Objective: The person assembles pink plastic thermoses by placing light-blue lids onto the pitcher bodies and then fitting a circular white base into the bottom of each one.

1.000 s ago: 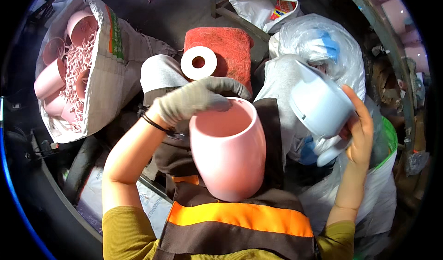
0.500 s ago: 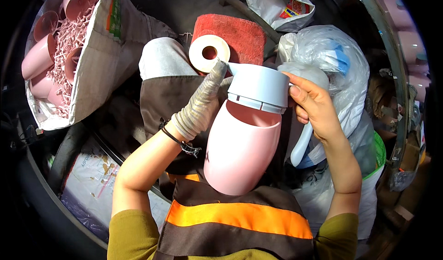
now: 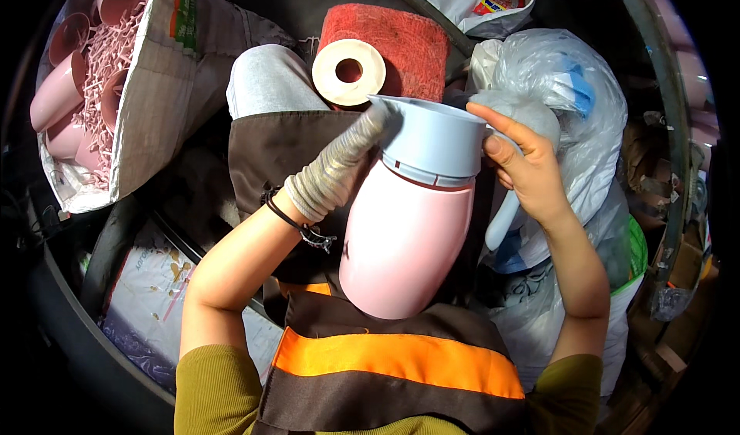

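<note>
A pale blue plastic jug collar (image 3: 435,142), with a pointed spout on its left, sits over the mouth of a pink jug body (image 3: 405,242). The body tapers downward and its bottom is against my brown apron. My left hand (image 3: 339,161), in a grey striped knit glove, is closed on the collar's spout side. Bare fingers of my right hand (image 3: 532,177) pinch the collar's right edge, the index finger along the rim. A pale blue handle (image 3: 505,219) curves down beneath that hand; its upper part is hidden.
On the left, a white woven sack (image 3: 158,119) holds pink jug bodies (image 3: 60,92) and shredded pink strips. Ahead lie a cream tape roll (image 3: 327,80) and a red fuzzy pad (image 3: 420,57). Clear plastic bags (image 3: 586,150) bulge at the right, beside a metal frame (image 3: 667,126).
The collar has come down onto the pink body, covering the mouth that showed beneath it. Both hands still grip the collar, and the view has shifted slightly.
</note>
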{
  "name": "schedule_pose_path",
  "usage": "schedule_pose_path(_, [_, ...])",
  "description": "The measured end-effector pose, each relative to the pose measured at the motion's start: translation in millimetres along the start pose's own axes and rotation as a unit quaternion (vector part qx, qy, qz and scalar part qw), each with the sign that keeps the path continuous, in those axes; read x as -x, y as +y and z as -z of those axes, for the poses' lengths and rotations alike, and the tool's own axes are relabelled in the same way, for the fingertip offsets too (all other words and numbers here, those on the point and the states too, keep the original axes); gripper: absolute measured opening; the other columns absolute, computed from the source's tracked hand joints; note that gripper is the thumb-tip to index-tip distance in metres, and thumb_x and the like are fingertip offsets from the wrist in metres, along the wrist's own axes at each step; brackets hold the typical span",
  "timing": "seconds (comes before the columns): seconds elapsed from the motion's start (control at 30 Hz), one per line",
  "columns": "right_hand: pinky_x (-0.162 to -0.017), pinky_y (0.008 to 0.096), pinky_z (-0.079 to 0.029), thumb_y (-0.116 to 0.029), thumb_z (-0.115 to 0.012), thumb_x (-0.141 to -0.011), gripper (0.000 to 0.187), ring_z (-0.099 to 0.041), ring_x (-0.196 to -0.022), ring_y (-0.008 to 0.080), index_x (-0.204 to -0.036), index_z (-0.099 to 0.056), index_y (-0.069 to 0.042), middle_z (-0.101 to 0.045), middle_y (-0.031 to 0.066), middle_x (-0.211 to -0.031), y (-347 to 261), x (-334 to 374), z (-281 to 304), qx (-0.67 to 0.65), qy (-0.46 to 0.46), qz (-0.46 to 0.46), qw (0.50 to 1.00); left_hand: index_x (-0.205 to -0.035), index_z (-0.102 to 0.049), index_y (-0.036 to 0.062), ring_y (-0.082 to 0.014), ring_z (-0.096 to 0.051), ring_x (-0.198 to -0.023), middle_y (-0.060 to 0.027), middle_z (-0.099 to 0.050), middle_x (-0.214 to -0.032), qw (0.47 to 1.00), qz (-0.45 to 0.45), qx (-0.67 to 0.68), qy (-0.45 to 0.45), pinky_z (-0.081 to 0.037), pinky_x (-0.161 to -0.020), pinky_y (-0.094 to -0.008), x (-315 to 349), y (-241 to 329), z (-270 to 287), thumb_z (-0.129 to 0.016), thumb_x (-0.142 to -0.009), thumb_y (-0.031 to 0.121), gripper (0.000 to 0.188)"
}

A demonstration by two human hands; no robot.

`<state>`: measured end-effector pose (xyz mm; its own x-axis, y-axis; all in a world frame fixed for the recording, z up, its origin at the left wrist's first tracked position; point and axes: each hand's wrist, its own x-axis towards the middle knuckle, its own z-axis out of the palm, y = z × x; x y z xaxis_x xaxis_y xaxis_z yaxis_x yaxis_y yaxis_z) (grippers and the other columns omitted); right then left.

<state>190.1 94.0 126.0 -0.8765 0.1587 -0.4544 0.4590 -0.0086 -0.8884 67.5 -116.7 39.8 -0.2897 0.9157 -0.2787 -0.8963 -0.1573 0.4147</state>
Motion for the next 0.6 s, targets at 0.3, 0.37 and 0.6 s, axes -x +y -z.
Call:
schedule_pose_path(0.3, [-0.098, 0.0257, -0.042, -0.019, -0.062, -0.096, 0.041, -0.056, -0.112, 0.0116, -0.132, -0.056, -0.002, -0.063, 0.0077, -0.124, 12.8, 6.0, -12.8, 0.026, 0.037, 0.064, 0.997, -0.13, -0.052, -0.0006, -0.0127, -0.056, -0.103, -0.0057, -0.061, -0.113, 0.985, 0.008, -0.165, -0.04, -0.044, -0.094, -0.029, 10.4, 5.3, -9.8, -0.067, -0.086, 0.041, 0.062])
schedule_pose_path(0.37, [-0.098, 0.0261, -0.042, -0.019, -0.061, -0.096, 0.041, -0.056, -0.112, 0.0122, -0.132, -0.056, -0.002, -0.063, 0.0083, -0.124, 14.9, 7.7, -12.6, 0.046, 0.04, 0.081, 0.995, -0.138, -0.045, 0.0005, -0.018, -0.054, -0.118, -0.0099, -0.058, -0.127, 0.976, 0.048, -0.212, -0.028, -0.042, -0.103, -0.0322, 9.5, 11.1, -12.7, -0.075, -0.075, 0.052, 0.086])
schedule_pose_path(0.6, [-0.094, 0.0271, -0.045, -0.017, -0.063, -0.094, 0.041, -0.061, -0.106, 0.015, -0.133, -0.057, -0.005, -0.066, 0.0105, -0.12, 34.5, 2.1, -2.1, 0.132, 0.016, 0.19, 0.973, -0.138, -0.045, -0.0005, -0.0162, -0.055, -0.114, -0.0095, -0.059, -0.125, 0.956, 0.047, -0.289, -0.033, -0.043, -0.099, -0.0305, 9.9, 5.5, -7.6, -0.072, -0.076, 0.051, 0.085])
